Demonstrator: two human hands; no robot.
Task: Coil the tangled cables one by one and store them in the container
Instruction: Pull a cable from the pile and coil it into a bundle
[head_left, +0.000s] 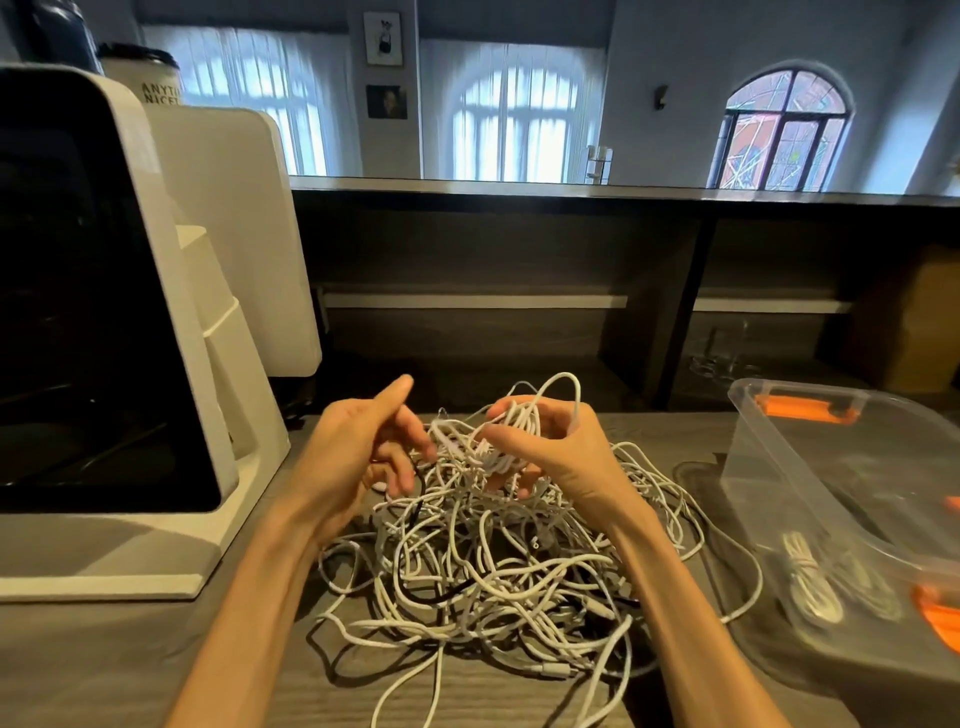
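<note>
A big tangle of white cables (483, 566), with a few dark ones among them, lies on the wooden table in front of me. My right hand (550, 447) is raised above the heap and grips a half-wound white coil (511, 426), loops sticking up past the fingers. My left hand (358, 447) hovers just left of the coil, thumb up and fingers loosely curled; motion blur hides whether they pinch a strand. The clear plastic container (769, 441) with orange latches stands to the right. One coiled white cable (810, 582) lies inside it.
A large white machine with a dark front panel (119, 338) fills the table's left side, close to my left forearm. Dark shelving (519, 291) runs behind the table. A cardboard box (914, 317) sits on the right shelf.
</note>
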